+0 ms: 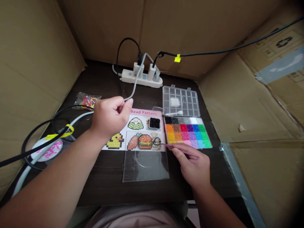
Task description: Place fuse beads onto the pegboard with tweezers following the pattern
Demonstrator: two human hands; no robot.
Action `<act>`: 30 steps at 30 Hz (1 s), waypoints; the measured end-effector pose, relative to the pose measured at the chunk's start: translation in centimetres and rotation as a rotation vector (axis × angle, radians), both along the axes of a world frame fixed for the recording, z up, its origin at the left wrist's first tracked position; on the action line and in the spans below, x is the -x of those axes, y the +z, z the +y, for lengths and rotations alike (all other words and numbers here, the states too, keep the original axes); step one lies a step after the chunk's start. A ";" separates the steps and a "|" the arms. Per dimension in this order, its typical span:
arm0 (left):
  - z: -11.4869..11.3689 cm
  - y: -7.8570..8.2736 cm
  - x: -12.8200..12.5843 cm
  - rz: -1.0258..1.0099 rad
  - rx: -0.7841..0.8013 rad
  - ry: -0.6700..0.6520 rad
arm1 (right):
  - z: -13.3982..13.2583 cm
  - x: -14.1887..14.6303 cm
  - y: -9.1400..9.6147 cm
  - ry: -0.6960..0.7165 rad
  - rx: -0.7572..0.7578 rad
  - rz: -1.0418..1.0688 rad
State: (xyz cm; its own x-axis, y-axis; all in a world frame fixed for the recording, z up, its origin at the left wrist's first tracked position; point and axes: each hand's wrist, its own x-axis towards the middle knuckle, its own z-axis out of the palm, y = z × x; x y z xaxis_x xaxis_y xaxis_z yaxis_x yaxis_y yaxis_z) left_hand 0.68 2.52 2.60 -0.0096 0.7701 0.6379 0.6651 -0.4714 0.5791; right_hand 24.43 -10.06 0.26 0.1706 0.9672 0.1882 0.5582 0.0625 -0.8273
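Observation:
My left hand is closed in a fist over the left part of the pattern sheet. It grips a light grey cable that runs up to the power strip. Pink tweezers are held in my right hand. Their tip touches or hovers by the right end of a row of bead figures on a clear pegboard; I cannot tell which. Among the figures is a hamburger. Under the board's upper part lies the bead pattern sheet, with a small tray of black beads on it.
A sorted bead box stands at the right, its compartmented lid folded back. Behind is a white power strip. Black cables loop at the left, near a bag of coloured bands. Cardboard walls surround the table.

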 end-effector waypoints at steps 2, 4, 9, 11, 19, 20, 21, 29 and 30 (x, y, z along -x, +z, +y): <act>0.0 0.0 0.0 -0.003 -0.002 0.001 | 0.0 0.0 0.2 -0.019 -0.013 0.001; 0.0 -0.1 0.1 -0.012 -0.007 -0.003 | 0.1 -0.1 0.4 -0.058 -0.038 0.000; 0.1 -0.4 0.2 -0.041 -0.017 -0.019 | 1.6 0.1 2.5 -0.139 -0.114 0.016; 0.1 -0.4 0.2 -0.046 -0.017 -0.027 | 2.6 0.6 4.0 -0.124 -0.182 0.043; 0.0 -0.2 0.3 -0.068 0.005 -0.032 | 6.0 2.5 5.3 -0.155 -0.312 0.111; 0.0 -0.2 0.3 -0.066 0.007 -0.032 | 6.1 2.3 4.7 -0.169 -0.305 0.134; 0.0 -0.2 0.3 -0.063 0.006 -0.032 | 6.3 2.1 4.0 -0.184 -0.297 0.133; 0.1 -0.5 0.2 -0.044 0.020 -0.021 | 6.6 0.7 2.7 -0.190 -0.303 0.214; 0.1 -0.5 0.2 -0.045 0.026 -0.022 | 6.6 0.6 2.7 -0.184 -0.301 0.217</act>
State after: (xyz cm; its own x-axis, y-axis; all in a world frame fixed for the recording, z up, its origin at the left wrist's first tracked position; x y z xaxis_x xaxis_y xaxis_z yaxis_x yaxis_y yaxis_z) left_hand 0.52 2.59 2.10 -0.0206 0.7869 0.6167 0.6275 -0.4700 0.6207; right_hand 23.79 -3.41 2.94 0.4025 0.8241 0.3987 0.3975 0.2350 -0.8870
